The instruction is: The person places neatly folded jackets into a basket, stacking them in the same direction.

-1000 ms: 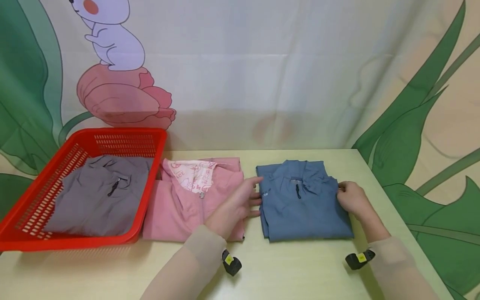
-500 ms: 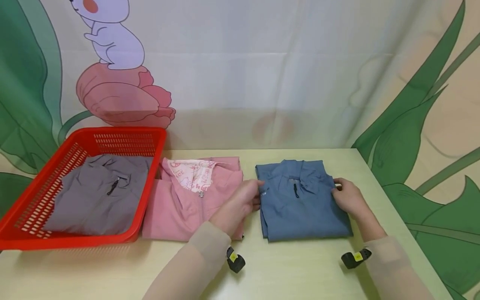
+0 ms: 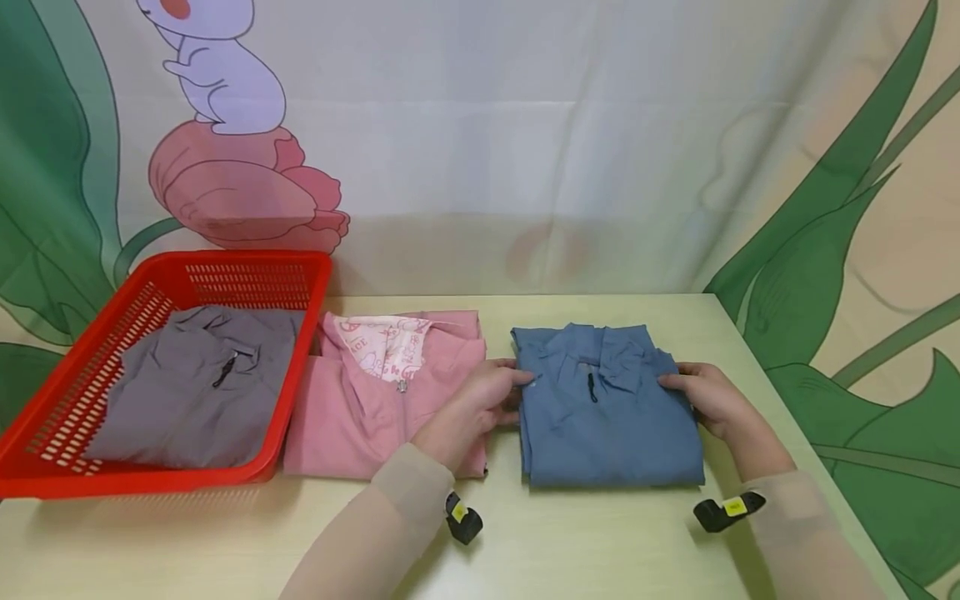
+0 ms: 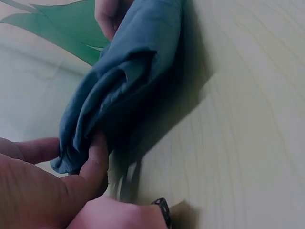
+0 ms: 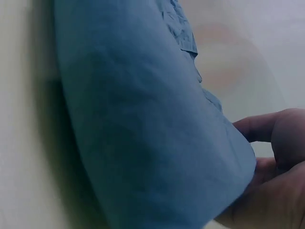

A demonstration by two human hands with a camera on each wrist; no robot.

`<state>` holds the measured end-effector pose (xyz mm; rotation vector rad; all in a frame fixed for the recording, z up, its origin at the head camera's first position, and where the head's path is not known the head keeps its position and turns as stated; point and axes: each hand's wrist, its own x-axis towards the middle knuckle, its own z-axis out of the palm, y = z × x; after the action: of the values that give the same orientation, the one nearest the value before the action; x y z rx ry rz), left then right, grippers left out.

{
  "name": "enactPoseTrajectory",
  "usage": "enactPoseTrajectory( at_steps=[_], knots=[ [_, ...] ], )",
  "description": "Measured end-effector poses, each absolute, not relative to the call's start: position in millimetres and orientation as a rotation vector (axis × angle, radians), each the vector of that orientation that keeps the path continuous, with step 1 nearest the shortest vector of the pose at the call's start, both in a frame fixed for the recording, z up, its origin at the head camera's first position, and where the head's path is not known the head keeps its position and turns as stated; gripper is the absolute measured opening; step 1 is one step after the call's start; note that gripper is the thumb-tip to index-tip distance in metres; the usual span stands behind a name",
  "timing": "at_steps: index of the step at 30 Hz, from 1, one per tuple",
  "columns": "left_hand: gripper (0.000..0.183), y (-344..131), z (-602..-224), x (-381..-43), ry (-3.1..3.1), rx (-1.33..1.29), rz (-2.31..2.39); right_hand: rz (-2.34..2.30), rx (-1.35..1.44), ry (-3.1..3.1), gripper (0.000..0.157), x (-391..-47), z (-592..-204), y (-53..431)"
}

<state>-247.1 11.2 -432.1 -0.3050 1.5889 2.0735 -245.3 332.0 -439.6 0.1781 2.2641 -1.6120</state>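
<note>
Folded blue zip-neck jacket (image 3: pixel 607 437) is at the right part of the pale table (image 3: pixel 585 542), collar facing the wall, black zip pull (image 3: pixel 592 387) on top. From where I stand, hands are apart, one per side: left hand (image 3: pixel 491 392) pinches the left edge, thumb above, fingers tucked under; right hand (image 3: pixel 712 402) does the same on the right edge. Probably gripped this way so the layers stay together and the fold stays flat. A shadow gap under it in the wrist views suggests it's raised a bit; how far, can't tell. Folded pink zip-up jacket (image 3: pixel 345 433) lies just left, under the left forearm, between blue jacket and red plastic basket (image 3: pixel 135 485). Basket holds a grey zip-neck top (image 3: pixel 187 400); its right rim overlaps pink in view, contact unclear. Printed curtain (image 3: pixel 450 167) behind.
</note>
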Motion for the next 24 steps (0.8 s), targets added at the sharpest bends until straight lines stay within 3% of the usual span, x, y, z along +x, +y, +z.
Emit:
enactPoseTrajectory(
  at_steps=[24],
  knots=[
    [0.06,-22,-415,-239,1.679,-0.165,2.023,-1.756,-0.044,2.11,0.071,-230,-414,313]
  ],
)
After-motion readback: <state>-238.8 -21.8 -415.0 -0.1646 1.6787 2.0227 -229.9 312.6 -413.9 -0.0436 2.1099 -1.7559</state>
